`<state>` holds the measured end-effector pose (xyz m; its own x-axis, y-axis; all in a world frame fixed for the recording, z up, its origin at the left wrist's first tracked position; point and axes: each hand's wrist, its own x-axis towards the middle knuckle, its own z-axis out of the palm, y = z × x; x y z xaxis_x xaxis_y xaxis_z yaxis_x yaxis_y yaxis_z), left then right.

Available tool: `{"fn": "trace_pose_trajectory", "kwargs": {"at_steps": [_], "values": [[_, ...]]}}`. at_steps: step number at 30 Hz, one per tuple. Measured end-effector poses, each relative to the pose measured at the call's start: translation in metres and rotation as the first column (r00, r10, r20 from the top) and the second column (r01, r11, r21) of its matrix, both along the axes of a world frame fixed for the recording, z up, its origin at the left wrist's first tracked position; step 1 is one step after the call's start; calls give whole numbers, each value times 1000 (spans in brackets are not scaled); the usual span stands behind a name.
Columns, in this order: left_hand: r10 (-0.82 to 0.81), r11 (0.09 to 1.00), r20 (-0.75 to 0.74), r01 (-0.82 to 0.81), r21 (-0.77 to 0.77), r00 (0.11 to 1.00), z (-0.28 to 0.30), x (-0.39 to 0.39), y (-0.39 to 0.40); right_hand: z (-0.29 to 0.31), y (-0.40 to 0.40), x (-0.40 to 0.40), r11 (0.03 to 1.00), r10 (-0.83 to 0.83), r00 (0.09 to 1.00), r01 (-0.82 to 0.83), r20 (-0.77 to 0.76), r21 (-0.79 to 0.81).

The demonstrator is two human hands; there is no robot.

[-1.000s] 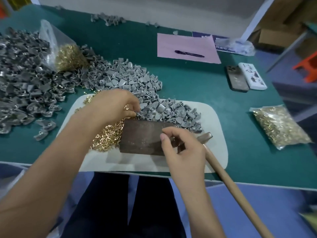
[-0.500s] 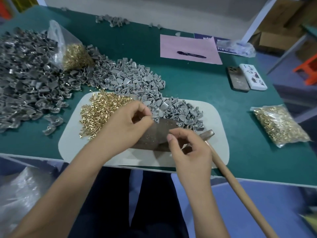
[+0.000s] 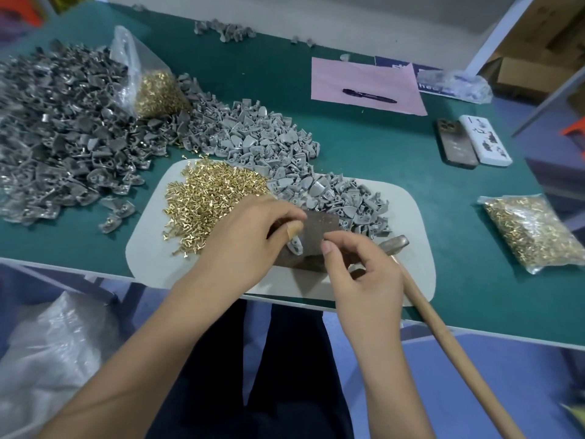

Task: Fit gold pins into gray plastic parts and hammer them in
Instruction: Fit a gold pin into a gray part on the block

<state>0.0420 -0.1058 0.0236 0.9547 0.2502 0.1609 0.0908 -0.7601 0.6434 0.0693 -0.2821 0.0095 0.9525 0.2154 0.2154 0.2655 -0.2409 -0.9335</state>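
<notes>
Since 0.5 s ago, small gray plastic part (image 3: 295,245) is being brought over dark metal block (image 3: 319,231) on green desk (image 3: 395,172), pinched by left hand (image 3: 250,245); right hand (image 3: 364,274) grip is curled, contents unclear.

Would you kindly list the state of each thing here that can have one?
left hand: pinching a gray part over the metal block
right hand: fingers curled, its hold too small to tell
hammer: lying untouched on the white mat
loose gold pins: heaped on the mat
left pin bag: open
right pin bag: lying flat, closure unclear
pen: resting on pink paper
</notes>
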Motion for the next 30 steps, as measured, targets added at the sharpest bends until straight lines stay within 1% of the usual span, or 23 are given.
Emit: {"fn": "trace_pose_trajectory", "kwargs": {"at_steps": [2,3,5,7,9,12,14,17,20,22,27,30], "values": [[99,995,87,-100,7,991,0,-4,-5,0,-2,-1,1000,2,1000,-2,-2,7],[146,988,105,-150,35,984,1,-7,-8,-1,-3,-1,1000,-1,1000,1,0,10],[182,976,84,-190,105,980,2,-15,-17,-1,-4,0,1000,-8,1000,8,5,10],[150,975,47,-155,158,988,2,-19,-23,-2,-5,2,1000,-15,1000,15,9,-3],[119,977,43,-125,173,992,1,-20,-24,-3,-6,4,1000,-12,1000,12,23,-22],[88,988,52,-94,122,995,0,-22,-18,-2,-9,8,998,12,998,-8,56,-62],[77,994,39,-79,75,996,-1,-24,-14,-2,-10,12,990,61,995,-50,79,-133],[117,993,37,-118,12,992,-2,-27,-9,-1,-5,17,965,129,987,-103,91,-242],[148,987,37,-150,59,988,-4,-27,-7,2,4,21,953,150,981,-110,123,-283],[155,985,43,-157,66,987,-4,-26,-6,2,10,23,939,173,978,-128,118,-319],[110,991,70,-115,73,992,-5,-24,-4,5,16,25,928,178,979,-132,103,-350],[60,995,82,-66,71,995,-6,-23,-5,11,19,22,874,172,973,-78,156,-481]]}}
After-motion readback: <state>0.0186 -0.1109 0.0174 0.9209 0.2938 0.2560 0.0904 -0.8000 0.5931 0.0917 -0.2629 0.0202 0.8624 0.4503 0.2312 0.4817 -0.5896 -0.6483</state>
